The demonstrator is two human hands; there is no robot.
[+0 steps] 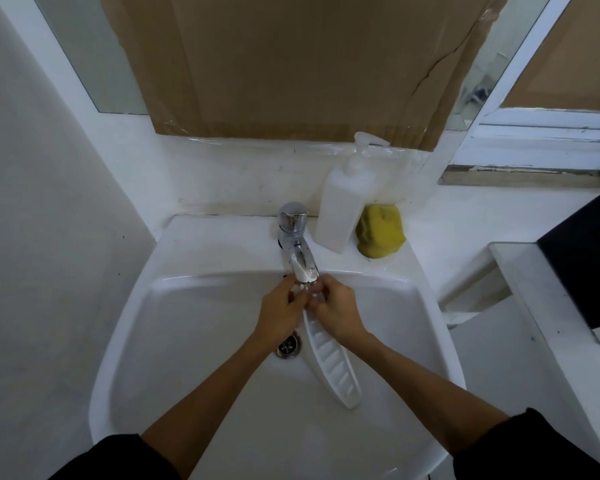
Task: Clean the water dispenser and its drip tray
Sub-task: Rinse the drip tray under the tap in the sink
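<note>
Head view: left hand and right hand both pinch, it seems, the white drip tray's top end under the tap; the tray hangs below them into the sink.

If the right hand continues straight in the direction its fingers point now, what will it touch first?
Probably the left hand. The right hand points left and slightly up across the drip tray that both hands hold under the faucet. Their fingertips already nearly meet, though depth is unclear.
</note>
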